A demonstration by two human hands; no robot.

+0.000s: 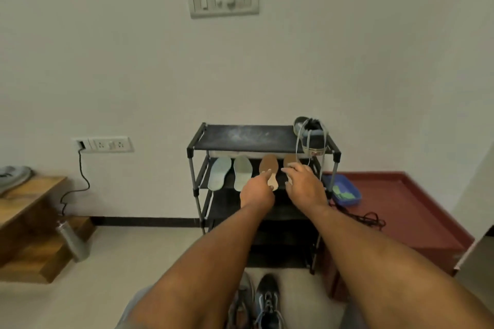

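Four insoles lie side by side on the shoe rack's (240,137) middle shelf, the pale insoles (219,172) on the left. The left hand (256,191) pinches the left tan insole's (268,168) near end. The right hand's (303,184) fingers rest spread apart on the right tan insole (289,161). Only straightening seems left.

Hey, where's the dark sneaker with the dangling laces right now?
In the head view, the dark sneaker sits on the right end of the top shelf, just above the right hand.
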